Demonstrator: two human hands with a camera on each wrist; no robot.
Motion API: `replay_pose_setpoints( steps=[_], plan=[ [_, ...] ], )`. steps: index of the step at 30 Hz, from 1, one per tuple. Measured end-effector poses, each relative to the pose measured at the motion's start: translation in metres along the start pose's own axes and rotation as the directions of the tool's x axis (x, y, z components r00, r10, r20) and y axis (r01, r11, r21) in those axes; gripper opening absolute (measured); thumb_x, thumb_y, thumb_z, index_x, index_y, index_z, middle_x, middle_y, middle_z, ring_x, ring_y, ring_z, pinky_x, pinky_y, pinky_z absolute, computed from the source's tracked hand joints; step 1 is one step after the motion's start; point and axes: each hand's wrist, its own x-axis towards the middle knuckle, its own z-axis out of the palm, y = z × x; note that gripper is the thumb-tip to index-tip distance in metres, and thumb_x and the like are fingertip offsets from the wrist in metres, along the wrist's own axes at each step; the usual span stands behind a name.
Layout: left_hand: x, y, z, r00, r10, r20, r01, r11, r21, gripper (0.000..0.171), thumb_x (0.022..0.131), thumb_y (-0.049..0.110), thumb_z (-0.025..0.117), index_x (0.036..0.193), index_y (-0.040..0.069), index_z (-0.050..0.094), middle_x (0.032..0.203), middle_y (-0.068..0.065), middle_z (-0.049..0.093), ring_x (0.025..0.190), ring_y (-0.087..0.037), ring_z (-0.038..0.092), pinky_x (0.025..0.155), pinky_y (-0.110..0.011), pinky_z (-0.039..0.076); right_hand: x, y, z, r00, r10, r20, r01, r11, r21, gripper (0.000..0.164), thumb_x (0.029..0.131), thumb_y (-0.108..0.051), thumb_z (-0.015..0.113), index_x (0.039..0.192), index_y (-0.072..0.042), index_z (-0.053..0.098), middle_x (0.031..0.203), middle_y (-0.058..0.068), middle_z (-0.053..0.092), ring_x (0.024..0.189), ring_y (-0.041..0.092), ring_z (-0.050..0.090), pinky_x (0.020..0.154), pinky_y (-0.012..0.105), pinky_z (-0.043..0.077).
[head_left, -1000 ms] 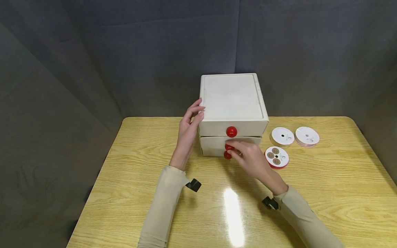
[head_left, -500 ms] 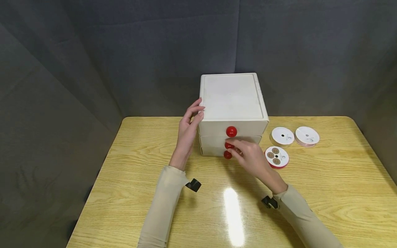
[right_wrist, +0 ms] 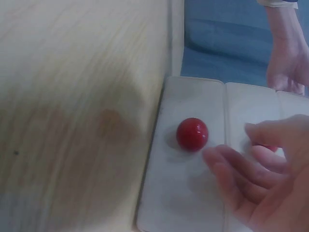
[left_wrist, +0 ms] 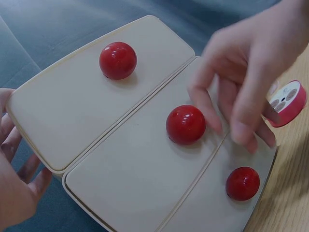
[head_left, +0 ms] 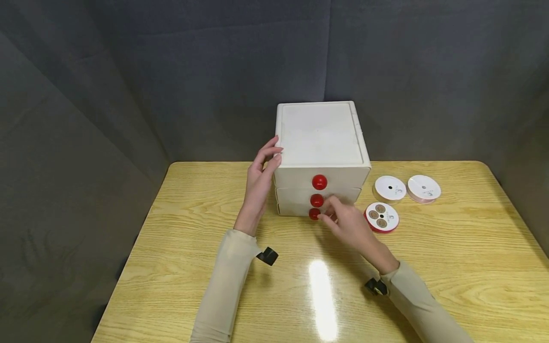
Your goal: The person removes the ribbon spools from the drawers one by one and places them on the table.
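A small white chest of drawers stands on the table, its three drawers flush at the front. Each drawer has a round red knob: the top knob, the middle knob and the bottom knob. My left hand rests on the chest's left side, its fingertips at the top edge. Just right of the middle and bottom knobs is my right hand, its fingers loosely bent and apart. In the left wrist view it looks blurred and holds nothing.
To the right of the chest lie three ribbon spools: a white one, a pale pink one and a red one. The wooden table has a dark cloth backdrop behind it.
The gap above the middle drawer, seen a second ago, has closed. Since then my right hand has let go of the middle knob and drawn off slightly right. The left hand stays put.
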Motion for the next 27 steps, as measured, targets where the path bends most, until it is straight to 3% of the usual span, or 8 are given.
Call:
replay_pose_setpoints(
  steps=[3, 6, 13, 19, 27],
  plan=[
    [0.0, 0.0, -0.001, 1.0, 0.0, -0.002, 0.0, 1.0, 0.004, 0.025, 0.106, 0.016, 0.057, 0.125, 0.003, 0.066, 0.152, 0.011, 0.051, 0.143, -0.007, 0.042, 0.118, -0.037, 0.032, 0.0, 0.004, 0.005, 0.996, 0.033, 0.088, -0.032, 0.999, -0.01, 0.019, 0.09, -0.006, 0.077, 0.101, -0.004, 0.062, 0.083, 0.007, 0.073, 0.073, 0.021, 0.071, 0.063, 0.038, 0.058],
    [0.0, -0.001, -0.001, 1.0, 0.004, -0.002, -0.004, 1.0, 0.008, 0.025, 0.106, 0.016, 0.057, 0.125, 0.003, 0.066, 0.152, 0.011, 0.051, 0.142, -0.007, 0.042, 0.118, -0.037, 0.032, 0.001, 0.008, 0.01, 0.993, 0.033, 0.116, -0.031, 0.999, -0.019, 0.017, 0.09, -0.006, 0.077, 0.101, -0.004, 0.064, 0.086, 0.01, 0.074, 0.075, 0.023, 0.072, 0.065, 0.04, 0.059],
    [0.001, -0.001, 0.0, 1.0, 0.009, 0.002, -0.009, 1.0, 0.006, 0.025, 0.106, 0.016, 0.057, 0.125, 0.002, 0.066, 0.153, 0.01, 0.051, 0.142, -0.008, 0.042, 0.117, -0.037, 0.033, 0.003, 0.015, 0.02, 0.993, -0.001, 0.12, 0.008, 0.998, -0.062, 0.02, 0.09, -0.007, 0.079, 0.108, -0.006, 0.07, 0.089, 0.01, 0.074, 0.073, 0.021, 0.064, 0.067, 0.043, 0.055],
    [0.001, -0.001, -0.001, 1.0, 0.008, 0.002, -0.008, 1.0, 0.011, 0.026, 0.106, 0.016, 0.056, 0.125, 0.002, 0.066, 0.153, 0.011, 0.051, 0.142, -0.008, 0.042, 0.117, -0.037, 0.033, 0.005, 0.017, 0.022, 0.992, -0.042, 0.121, 0.045, 0.999, -0.018, 0.022, 0.091, -0.003, 0.078, 0.113, -0.005, 0.075, 0.1, 0.01, 0.077, 0.088, 0.026, 0.072, 0.078, 0.046, 0.058],
    [0.001, -0.001, 0.0, 1.0, 0.015, 0.006, -0.015, 1.0, 0.004, 0.026, 0.106, 0.015, 0.056, 0.125, 0.001, 0.065, 0.153, 0.009, 0.05, 0.143, -0.008, 0.041, 0.118, -0.037, 0.032, 0.004, 0.018, 0.024, 0.993, -0.074, 0.096, 0.073, 0.997, 0.013, 0.022, 0.09, 0.001, 0.078, 0.112, -0.003, 0.076, 0.1, 0.012, 0.078, 0.085, 0.023, 0.073, 0.074, 0.042, 0.059]
  ],
)
